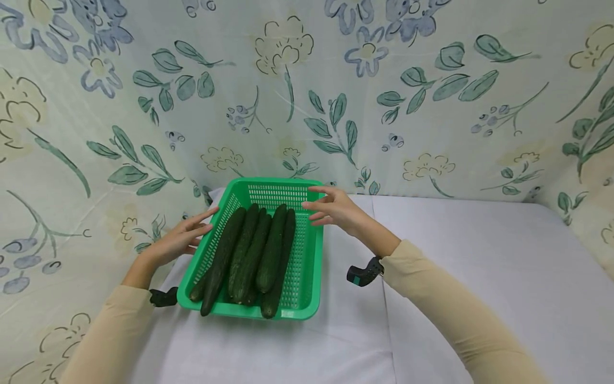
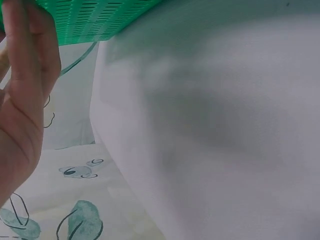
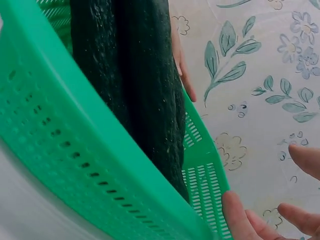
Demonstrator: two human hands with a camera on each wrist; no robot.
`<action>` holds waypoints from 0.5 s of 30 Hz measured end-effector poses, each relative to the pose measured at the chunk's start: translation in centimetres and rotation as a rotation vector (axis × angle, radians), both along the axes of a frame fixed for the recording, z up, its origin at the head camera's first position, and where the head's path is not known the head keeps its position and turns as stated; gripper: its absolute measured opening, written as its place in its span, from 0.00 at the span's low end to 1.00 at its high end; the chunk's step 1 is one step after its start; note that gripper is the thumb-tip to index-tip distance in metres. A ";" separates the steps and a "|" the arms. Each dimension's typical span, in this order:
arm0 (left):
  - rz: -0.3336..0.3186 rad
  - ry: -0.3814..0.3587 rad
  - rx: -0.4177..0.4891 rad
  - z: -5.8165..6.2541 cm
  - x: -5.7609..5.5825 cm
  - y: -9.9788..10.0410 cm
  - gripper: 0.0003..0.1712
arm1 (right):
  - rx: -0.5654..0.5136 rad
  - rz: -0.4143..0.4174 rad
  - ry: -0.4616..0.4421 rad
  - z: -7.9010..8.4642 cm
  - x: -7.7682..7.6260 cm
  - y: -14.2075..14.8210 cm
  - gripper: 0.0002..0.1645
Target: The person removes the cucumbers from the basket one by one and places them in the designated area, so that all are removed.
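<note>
Several dark green cucumbers [image 1: 250, 256] lie lengthwise in a green plastic basket [image 1: 314, 282] with slotted walls. They fill its left and middle parts, and some ends rest over the near rim. My left hand [image 1: 175, 242] is at the basket's left side, its extended fingers against the outer wall; the left wrist view shows those fingers [image 2: 27, 55] beside the slotted green wall. At the far right corner, my right hand [image 1: 340, 212] has its fingers spread over the rim. In the right wrist view a fingertip [image 3: 234, 207] meets the basket's edge.
A white cloth [image 1: 455, 266] covers the table, stretching to the right of the basket. Behind and to the left hangs a flower-printed curtain [image 1: 336, 154]. A black strap device [image 1: 364, 272] is on my right wrist, another [image 1: 163, 297] on my left.
</note>
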State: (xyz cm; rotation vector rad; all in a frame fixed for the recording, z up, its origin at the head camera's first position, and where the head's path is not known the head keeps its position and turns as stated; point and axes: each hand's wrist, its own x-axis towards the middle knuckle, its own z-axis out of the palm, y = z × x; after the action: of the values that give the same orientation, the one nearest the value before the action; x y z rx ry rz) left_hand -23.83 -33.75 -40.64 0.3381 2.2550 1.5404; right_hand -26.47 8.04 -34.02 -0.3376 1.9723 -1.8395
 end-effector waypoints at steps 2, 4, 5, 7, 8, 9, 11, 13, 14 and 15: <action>0.000 -0.025 0.032 -0.1 0.0 -0.1 0.35 | -0.011 0.008 -0.023 -0.1 -0.1 -0.7 0.39; 0.003 -0.050 0.060 -0.1 0.0 -0.2 0.34 | -0.021 0.009 -0.054 -0.3 -0.2 -1.3 0.39; 0.003 -0.057 0.068 -0.2 0.0 -0.2 0.34 | -0.023 0.008 -0.068 -0.3 -0.2 -1.6 0.38; 0.006 -0.072 0.084 -0.2 0.0 -0.3 0.34 | -0.030 -0.001 -0.099 -0.5 -0.3 -2.2 0.38; 0.005 -0.076 0.091 -0.2 0.0 -0.3 0.34 | -0.028 -0.008 -0.112 -0.5 -0.3 -2.4 0.37; 0.002 -0.079 0.097 -0.2 0.0 -0.3 0.34 | -0.028 -0.013 -0.124 -0.6 -0.3 -2.7 0.36; 0.002 -0.083 0.108 -0.2 0.0 -0.3 0.34 | -0.026 -0.017 -0.146 -0.8 -0.4 -3.3 0.36; 0.003 -0.082 0.114 -0.2 0.1 -0.3 0.34 | -0.023 -0.014 -0.165 -1.0 -0.6 -3.8 0.36; 0.004 -0.080 0.116 -0.2 0.1 -0.3 0.34 | -0.022 -0.013 -0.175 -1.1 -0.6 -4.1 0.36; 0.006 -0.080 0.118 -0.2 0.1 -0.2 0.34 | -0.022 -0.011 -0.188 -1.1 -0.6 -4.3 0.36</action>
State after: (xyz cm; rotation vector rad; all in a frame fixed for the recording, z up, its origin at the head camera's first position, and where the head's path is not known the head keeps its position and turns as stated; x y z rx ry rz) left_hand -23.76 -33.99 -40.82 0.2972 2.1115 1.6640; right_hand -27.07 3.72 -35.16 -0.1543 1.8316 -1.8294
